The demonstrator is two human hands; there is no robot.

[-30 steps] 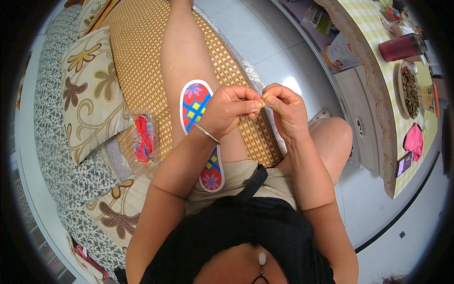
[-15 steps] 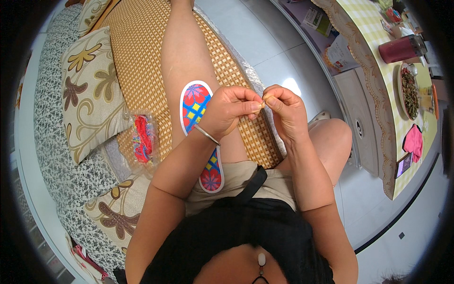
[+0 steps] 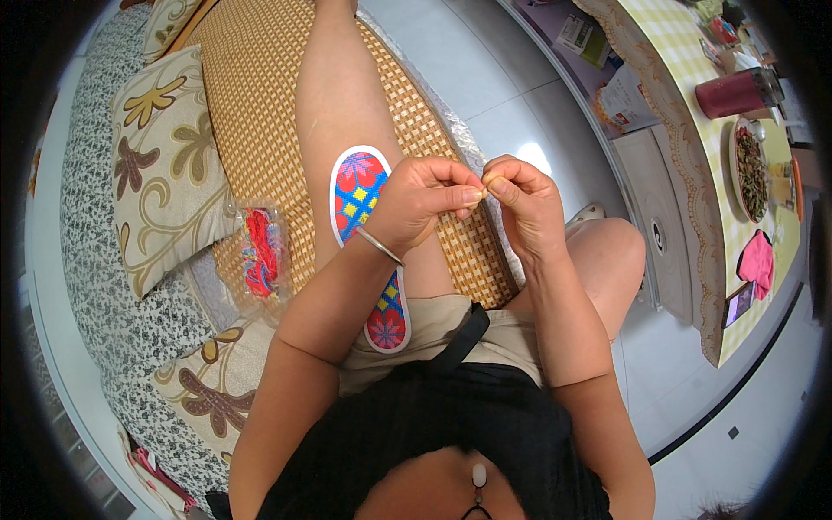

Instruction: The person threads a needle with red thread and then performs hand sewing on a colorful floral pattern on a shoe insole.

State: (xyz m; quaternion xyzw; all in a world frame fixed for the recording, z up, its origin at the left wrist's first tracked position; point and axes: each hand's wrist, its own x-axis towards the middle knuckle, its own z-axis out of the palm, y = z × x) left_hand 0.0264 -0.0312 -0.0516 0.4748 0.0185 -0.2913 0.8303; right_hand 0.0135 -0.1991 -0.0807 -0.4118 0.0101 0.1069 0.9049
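My left hand [image 3: 431, 201] and my right hand [image 3: 525, 206] meet in front of me, thumbs and forefingers pinched and touching at the tips. Whatever lies between them is too small to make out. A silver bangle [image 3: 380, 247] circles my left wrist. Under that wrist, an embroidered insole [image 3: 355, 195] with a white edge and a red, blue and yellow pattern lies along my left thigh, its middle hidden by my forearm. To the left, a clear plastic bag [image 3: 263, 251] of red and mixed-colour thread rests on the woven mat.
Flowered cushions [image 3: 169, 165] line the left side of the seat, over the woven mat [image 3: 251, 78]. On the right, a table with a checked cloth [image 3: 706, 160] carries a dark red bottle [image 3: 732, 93], a dish of food [image 3: 750, 173], a pink cloth [image 3: 757, 264] and a phone [image 3: 739, 303].
Both hands stay pinched together in nearly the same place, with only a slight shift at the fingertips. The insole and the thread bag have not visibly moved.
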